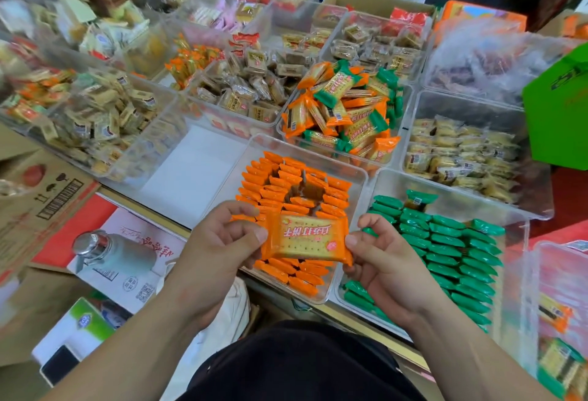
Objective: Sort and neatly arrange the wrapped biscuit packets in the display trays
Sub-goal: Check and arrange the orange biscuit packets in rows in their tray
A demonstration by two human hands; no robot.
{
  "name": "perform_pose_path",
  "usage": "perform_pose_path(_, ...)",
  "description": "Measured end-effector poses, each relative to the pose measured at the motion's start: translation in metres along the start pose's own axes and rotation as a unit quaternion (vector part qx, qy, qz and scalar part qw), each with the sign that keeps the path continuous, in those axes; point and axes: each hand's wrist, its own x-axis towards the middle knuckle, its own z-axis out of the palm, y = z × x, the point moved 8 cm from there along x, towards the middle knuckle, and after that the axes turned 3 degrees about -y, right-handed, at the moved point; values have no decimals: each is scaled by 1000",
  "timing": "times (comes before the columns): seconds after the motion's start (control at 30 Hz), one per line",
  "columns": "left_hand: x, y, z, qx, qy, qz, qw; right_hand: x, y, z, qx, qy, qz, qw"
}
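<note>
Orange biscuit packet lies flat with its printed face up toward me, long axis running left to right, and the lettering reads upside down from my side. It hangs just above the near part of the clear tray that holds rows of matching orange packets set on edge, with a loose gap in the middle of those rows. Just to the right, a second clear tray carries tidy rows of green packets. Beyond both, a farther tray is heaped with a jumble of orange and green packets, and more bins of wrapped snacks spread across the far side. A steel flask lies on printed cardboard at near left, well apart from the trays. Nothing sits between the held packet and the rows under it. The left hand pinches the packet's left sealed end between thumb and curled fingers; the right hand pinches the right end the same way.
</note>
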Motion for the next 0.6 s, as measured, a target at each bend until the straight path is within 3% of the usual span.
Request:
perform_pose_path(0.23,-4,0,0,26,-33,6,999,-5,-5,-3,13,-8,-15,1000)
perform_pose_path(0.47,-8,4,-7,82,23,35,996,-10,0,-4,-115,4,-1,993)
perform_pose_path(0.6,-8,-9,-7,-33,-1,-27,999,-13,7,1,-86,5,45,995)
